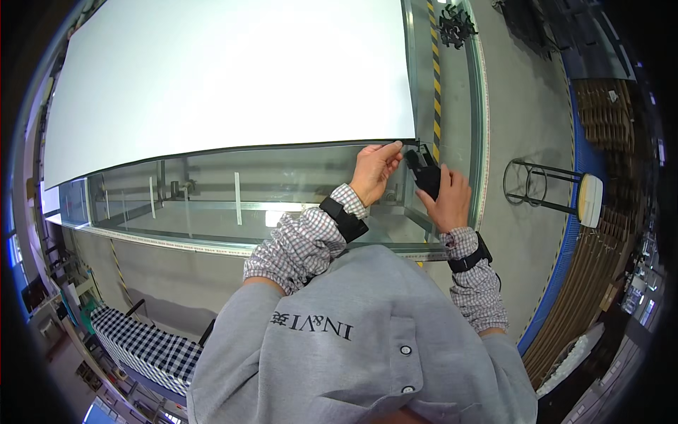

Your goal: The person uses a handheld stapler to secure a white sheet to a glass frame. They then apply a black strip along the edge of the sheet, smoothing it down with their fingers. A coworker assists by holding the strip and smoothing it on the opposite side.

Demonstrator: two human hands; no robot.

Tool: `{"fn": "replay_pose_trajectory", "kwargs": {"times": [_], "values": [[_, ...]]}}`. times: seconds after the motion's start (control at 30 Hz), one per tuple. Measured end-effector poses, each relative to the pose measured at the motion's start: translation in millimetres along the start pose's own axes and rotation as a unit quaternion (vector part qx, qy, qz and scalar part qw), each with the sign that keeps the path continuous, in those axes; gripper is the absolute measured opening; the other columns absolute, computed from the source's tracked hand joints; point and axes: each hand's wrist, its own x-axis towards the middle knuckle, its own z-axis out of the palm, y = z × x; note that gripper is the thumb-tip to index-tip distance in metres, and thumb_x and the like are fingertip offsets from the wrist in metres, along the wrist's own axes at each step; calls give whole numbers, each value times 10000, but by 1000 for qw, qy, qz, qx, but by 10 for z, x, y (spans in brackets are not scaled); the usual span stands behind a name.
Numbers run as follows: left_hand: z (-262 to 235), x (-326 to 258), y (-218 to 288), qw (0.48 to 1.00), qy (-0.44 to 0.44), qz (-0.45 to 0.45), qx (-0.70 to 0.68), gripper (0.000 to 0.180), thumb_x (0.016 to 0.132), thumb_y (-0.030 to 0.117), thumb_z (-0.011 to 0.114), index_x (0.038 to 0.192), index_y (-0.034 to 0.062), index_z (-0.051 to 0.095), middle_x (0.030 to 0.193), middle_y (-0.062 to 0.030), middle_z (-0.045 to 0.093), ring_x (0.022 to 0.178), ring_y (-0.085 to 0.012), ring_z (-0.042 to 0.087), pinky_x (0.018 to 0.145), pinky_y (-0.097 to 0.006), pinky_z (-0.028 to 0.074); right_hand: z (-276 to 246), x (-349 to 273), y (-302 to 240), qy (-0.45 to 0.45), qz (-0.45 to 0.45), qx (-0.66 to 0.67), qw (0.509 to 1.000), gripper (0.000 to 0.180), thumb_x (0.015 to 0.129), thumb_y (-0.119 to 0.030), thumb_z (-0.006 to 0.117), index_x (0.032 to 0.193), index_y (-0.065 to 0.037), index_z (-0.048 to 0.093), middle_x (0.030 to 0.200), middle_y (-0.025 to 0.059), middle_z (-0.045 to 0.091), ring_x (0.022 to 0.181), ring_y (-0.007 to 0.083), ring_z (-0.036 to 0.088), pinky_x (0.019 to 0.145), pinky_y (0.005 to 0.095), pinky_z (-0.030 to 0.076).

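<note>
A large white sheet [240,71] with a thin black edging lies across the glass-topped table. At its near right corner my left hand [376,169] is closed, thumb and forefinger pinching the black edge strip [339,143]. Just right of that corner, my right hand [450,201] is wrapped round a black hand tool [426,177] with a forked front end. The tool's front points toward the corner, close to my left fingertips. Its exact kind cannot be made out, and part of it is hidden by my fingers.
A pile of small black plastic parts [457,26] lies at the table's far right. Yellow-and-black tape [436,85] runs along the right side below the glass. A round stool [590,201] stands on the floor to the right. A checked cloth [148,346] covers something at the lower left.
</note>
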Motion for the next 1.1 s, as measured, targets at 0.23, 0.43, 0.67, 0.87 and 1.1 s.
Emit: {"fn": "replay_pose_trajectory", "kwargs": {"times": [0.23, 0.43, 0.67, 0.87, 1.1], "values": [[-60, -88, 24, 1000, 13, 2, 17, 75, 803, 88, 583, 759, 28, 594, 650, -27, 585, 542, -66, 523, 500, -166, 436, 116, 516, -249, -54, 83, 619, 779, 229, 803, -202, 584, 876, 14, 578, 649, 8, 558, 500, 63, 469, 463, 188, 383], [4, 7, -9, 1000, 14, 15, 17, 81, 799, 93, 589, 754, 26, 595, 655, -30, 589, 534, -66, 517, 504, -170, 436, 176, 697, -187, -75, 68, 682, 724, 146, 839, -152, 519, 788, -22, 558, 629, -8, 540, 504, 30, 451, 443, 167, 342], [15, 28, -18, 999, 25, 16, 25, 84, 796, 89, 586, 779, 8, 595, 670, -37, 585, 561, -70, 518, 521, -167, 437, 296, 691, -213, -44, 86, 698, 710, 145, 846, -161, 516, 800, -28, 548, 631, -13, 522, 504, 31, 444, 441, 162, 341], [4, 36, -19, 999, 32, 10, 33, 84, 787, 83, 589, 803, 1, 594, 685, -29, 582, 583, -67, 524, 521, -169, 430, 306, 705, -203, -29, 93, 689, 719, 143, 840, -157, 527, 792, -23, 542, 619, -13, 520, 492, 31, 440, 422, 163, 336], [5, 32, -30, 998, 28, 19, 44, 88, 794, 88, 582, 779, 2, 592, 677, -40, 585, 565, -71, 516, 518, -170, 432, 190, 704, -259, -49, 115, 673, 729, 159, 819, -135, 544, 704, -25, 540, 574, -8, 518, 460, 35, 443, 401, 170, 336]]}}
